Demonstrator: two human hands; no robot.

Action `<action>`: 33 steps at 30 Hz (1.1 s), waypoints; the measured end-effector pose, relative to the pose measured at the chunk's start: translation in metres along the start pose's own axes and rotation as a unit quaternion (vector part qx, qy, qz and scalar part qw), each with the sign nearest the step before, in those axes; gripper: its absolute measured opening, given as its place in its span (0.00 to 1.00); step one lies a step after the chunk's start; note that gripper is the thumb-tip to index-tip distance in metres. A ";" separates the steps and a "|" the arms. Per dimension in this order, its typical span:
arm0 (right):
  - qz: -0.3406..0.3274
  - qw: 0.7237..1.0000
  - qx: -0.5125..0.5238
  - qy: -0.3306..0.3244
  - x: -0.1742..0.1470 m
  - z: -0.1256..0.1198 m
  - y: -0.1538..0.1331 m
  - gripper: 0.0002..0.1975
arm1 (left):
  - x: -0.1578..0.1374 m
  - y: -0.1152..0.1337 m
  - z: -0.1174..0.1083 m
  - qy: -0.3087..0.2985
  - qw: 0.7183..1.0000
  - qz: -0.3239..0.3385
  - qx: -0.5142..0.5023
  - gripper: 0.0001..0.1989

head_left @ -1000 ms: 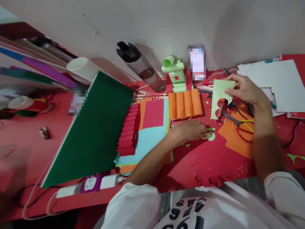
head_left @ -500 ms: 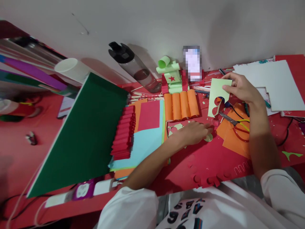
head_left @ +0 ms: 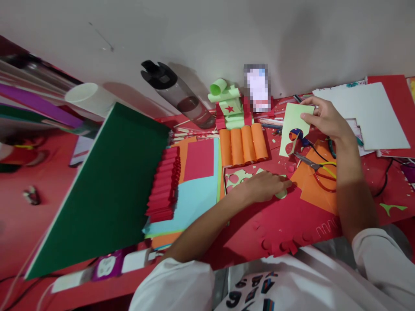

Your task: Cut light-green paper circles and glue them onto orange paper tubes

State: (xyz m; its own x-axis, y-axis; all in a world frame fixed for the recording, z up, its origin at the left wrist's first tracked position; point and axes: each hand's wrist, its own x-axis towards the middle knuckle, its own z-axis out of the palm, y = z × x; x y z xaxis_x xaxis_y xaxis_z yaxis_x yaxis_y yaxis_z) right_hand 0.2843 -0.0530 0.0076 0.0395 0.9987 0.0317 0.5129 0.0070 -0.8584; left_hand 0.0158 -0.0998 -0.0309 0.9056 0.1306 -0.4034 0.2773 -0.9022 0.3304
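My right hand (head_left: 324,119) pinches the upper right corner of a light green sheet of paper (head_left: 293,116), holding it raised above the table. Round cut-outs run along the sheet's lower edge. Below it, scissors (head_left: 309,161) with yellow and red handles lie with their blades toward the sheet. My left hand (head_left: 267,186) is palm down on the red table, fingers stretched out to the right. It rests on or just over a pale green paper disc (head_left: 281,194), partly hidden by the fingers. Green paper scraps (head_left: 240,177) with round holes lie beside that wrist.
A green board (head_left: 106,190) leans at the left, beside pleated red paper (head_left: 164,185) on coloured sheets (head_left: 196,198). Farther back are orange paper rolls (head_left: 243,144), a green paper model (head_left: 231,109), a bottle (head_left: 181,97) and a phone (head_left: 258,88). White board (head_left: 378,112) lies right.
My left hand has slid slightly right over the pale green disc, its fingers reaching farther out. The right hand still holds the green sheet. The whole view has shifted a little.
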 end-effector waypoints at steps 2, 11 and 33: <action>-0.001 1.000 -0.001 -0.001 0.000 0.000 0.001 0.18 | 0.000 0.000 0.000 -0.010 1.000 -0.003 -0.005 0.25; 0.001 1.000 -0.008 -0.009 -0.002 0.000 -0.004 0.17 | 0.001 -0.002 0.006 0.001 1.000 0.007 -0.006 0.18; -0.004 0.990 0.100 0.099 -0.007 -0.009 -0.016 0.14 | -0.081 -0.066 -0.051 0.162 0.959 -0.233 -0.021 0.13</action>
State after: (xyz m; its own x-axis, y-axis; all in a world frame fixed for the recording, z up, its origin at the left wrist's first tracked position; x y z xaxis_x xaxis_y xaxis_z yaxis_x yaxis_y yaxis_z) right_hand 0.2838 -0.0608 0.0260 0.2135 0.9692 0.1227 0.3348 0.0454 -0.9412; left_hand -0.0598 -0.0303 0.0237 0.7299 0.6433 -0.2312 0.6831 -0.6980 0.2147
